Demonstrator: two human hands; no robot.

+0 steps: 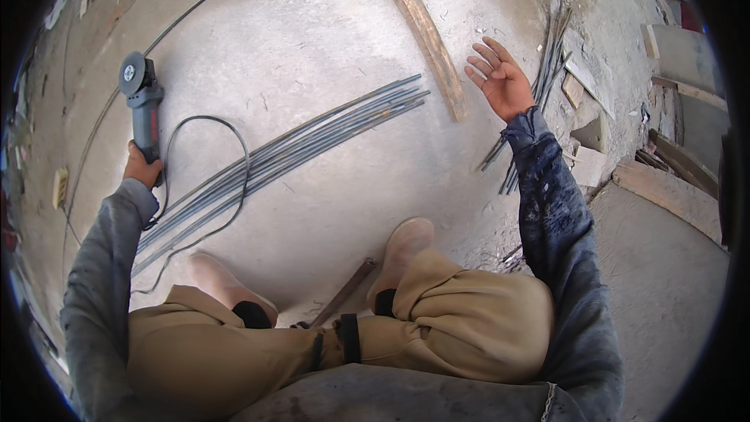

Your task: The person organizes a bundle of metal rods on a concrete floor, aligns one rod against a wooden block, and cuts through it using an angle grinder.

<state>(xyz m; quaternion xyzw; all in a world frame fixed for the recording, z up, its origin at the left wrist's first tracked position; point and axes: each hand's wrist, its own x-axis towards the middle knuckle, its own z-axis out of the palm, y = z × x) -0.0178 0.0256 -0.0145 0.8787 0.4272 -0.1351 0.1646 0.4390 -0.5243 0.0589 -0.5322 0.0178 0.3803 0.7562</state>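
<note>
My left hand (141, 166) is wrapped round the rear of a grey angle grinder (146, 115), whose round disc (133, 73) points away from me. From the grinder's back end a dark cord (245, 148) loops over a bundle of steel rods (305, 150) on the floor. The rods run slantwise from near my left shoe up toward the middle. My right hand (501, 82) is raised with its palm showing and fingers spread, holding nothing. Nearest to it lies a worn wooden batten (432, 48), apart from the rods' far ends.
More thin rods (548, 62) lie right of my right hand, beside scrap boards and rubble (587, 129). A plank (668, 197) borders the right side. Between my shoes (406, 246) lies a rusty bar (344, 291). A pale power socket block (60, 187) sits far left near a long cable (183, 16).
</note>
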